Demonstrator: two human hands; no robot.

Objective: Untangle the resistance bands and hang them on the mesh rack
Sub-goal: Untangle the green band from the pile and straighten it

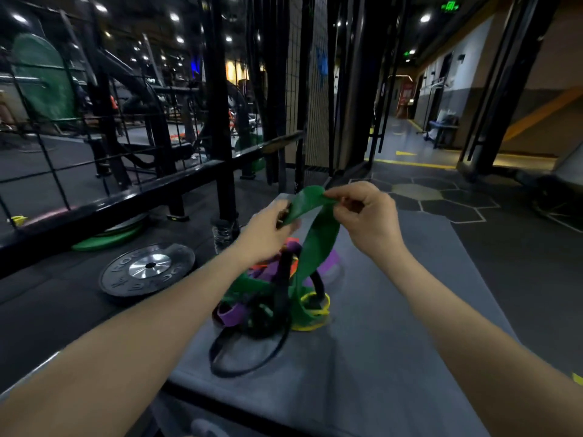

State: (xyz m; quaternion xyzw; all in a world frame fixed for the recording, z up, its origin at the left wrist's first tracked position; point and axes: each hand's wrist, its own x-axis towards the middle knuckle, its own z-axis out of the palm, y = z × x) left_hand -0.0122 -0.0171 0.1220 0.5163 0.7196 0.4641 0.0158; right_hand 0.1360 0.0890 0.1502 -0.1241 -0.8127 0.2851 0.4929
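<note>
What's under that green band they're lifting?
Under the green band, pinched by the left hand and right hand, lies a tangle of purple, black, yellow and orange bands on a grey mat. How they interlock is hidden.

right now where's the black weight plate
In the head view the black weight plate lies flat on the dark floor at lower left, just left of the grey bench holding the tangled bands, with a green plate behind it.
</note>
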